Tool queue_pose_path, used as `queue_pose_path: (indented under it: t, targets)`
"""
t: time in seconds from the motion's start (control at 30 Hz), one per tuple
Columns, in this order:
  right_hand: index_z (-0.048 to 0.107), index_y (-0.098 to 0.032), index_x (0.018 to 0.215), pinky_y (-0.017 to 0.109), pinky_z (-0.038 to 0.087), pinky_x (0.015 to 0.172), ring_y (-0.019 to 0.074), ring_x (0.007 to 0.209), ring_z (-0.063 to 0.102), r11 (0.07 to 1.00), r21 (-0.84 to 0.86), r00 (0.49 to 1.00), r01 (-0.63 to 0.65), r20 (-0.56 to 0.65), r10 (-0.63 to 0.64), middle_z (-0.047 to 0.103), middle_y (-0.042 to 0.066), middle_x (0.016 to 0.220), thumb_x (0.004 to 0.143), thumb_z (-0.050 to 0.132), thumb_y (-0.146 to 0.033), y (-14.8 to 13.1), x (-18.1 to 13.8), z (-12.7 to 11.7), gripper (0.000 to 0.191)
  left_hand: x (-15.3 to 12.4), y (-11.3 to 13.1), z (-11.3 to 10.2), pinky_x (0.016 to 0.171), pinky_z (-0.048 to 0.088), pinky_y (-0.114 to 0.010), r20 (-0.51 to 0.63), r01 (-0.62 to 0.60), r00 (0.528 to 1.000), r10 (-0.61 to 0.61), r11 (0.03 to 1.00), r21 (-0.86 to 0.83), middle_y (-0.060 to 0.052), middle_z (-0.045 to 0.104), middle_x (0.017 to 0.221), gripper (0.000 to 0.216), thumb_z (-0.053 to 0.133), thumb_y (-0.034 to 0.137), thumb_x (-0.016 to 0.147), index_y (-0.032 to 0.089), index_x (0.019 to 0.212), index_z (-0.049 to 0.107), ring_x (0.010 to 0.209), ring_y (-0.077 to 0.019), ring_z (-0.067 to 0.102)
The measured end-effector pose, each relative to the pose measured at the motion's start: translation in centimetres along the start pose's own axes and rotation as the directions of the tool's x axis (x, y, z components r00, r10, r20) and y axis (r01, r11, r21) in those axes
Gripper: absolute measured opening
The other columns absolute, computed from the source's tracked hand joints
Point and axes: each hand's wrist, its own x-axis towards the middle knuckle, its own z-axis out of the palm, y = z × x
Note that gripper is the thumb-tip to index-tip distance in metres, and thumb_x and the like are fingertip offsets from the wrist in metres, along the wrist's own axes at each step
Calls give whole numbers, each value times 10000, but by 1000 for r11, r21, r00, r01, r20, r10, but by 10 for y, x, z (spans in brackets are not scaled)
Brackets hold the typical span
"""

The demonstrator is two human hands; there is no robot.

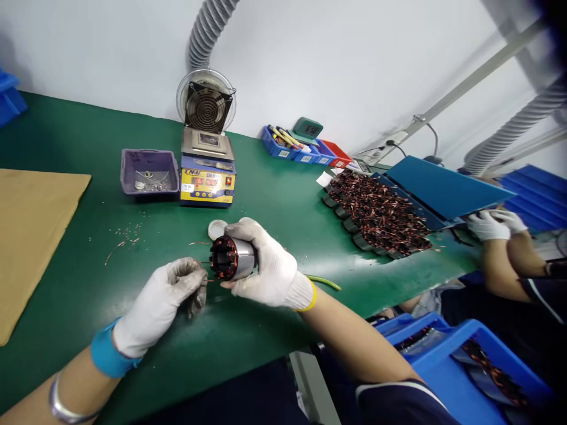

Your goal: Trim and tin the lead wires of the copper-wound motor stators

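My right hand (270,265), in a white glove with a yellow cuff, is wrapped around a motor stator (245,258). The stator lies on its side above the green table, its dark slotted end with copper windings (224,258) turned to the left. My left hand (183,286), in a white glove with grey-stained fingertips, is closed in a pinch just left of that end. Thin wire leads run from the windings to its fingers, and a copper wire end (210,281) shows beside them. Behind the stator sits a small round white-rimmed dish (217,229).
A yellow-blue solder pot (207,183) stands behind my hands, beside a purple bin (149,171) of metal scraps. Many wound stators (381,212) crowd the right. Wire clippings (124,242) litter the left. A co-worker's gloved hands (491,225) are far right; a blue crate (465,354) stands below.
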Motion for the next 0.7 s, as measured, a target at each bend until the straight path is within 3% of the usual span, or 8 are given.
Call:
queue_pose_path:
  t: [0.13,0.23,0.37,0.57,0.7]
  targets:
    - [465,-274,1307,376,508,1048,245,1222,614,993,95,996,-69,-42,73,559,88,1371,625,870,-490,1,-6,6,822,-7,3,5,398,387,-228,23,34,999,-31,991,-131,20,552,478,585,769,729,671,204,663,509,403,-121,487]
    - [467,-281,1317,378,480,1082,252,1262,584,991,91,994,-93,-40,97,552,82,1379,602,888,-480,0,-9,6,853,-8,4,1,488,479,-243,-8,-17,1000,16,987,-162,9,619,585,549,822,679,659,193,754,585,499,-132,554]
    - [477,-275,1325,412,475,1083,269,1249,587,998,56,999,-37,-23,38,583,88,1307,620,877,-480,2,-11,6,835,-9,1,-3,509,467,-228,-93,-91,993,75,979,-184,22,590,609,477,812,626,720,195,741,609,534,-118,524]
    - [479,-285,1335,409,475,1091,256,1250,591,986,-24,986,166,-22,-166,598,90,1296,713,843,-391,-3,-11,2,729,-14,-2,-1,438,378,-210,-69,-23,998,8,976,-218,38,530,534,446,844,562,717,196,667,595,470,-96,441]
    - [491,-268,1327,410,521,1035,270,1220,607,988,-35,988,153,7,-153,603,104,1291,717,832,-394,-10,-11,-2,710,-9,3,-5,509,476,-242,-243,-97,970,34,964,-249,17,641,678,478,853,640,633,224,802,688,581,-140,553]
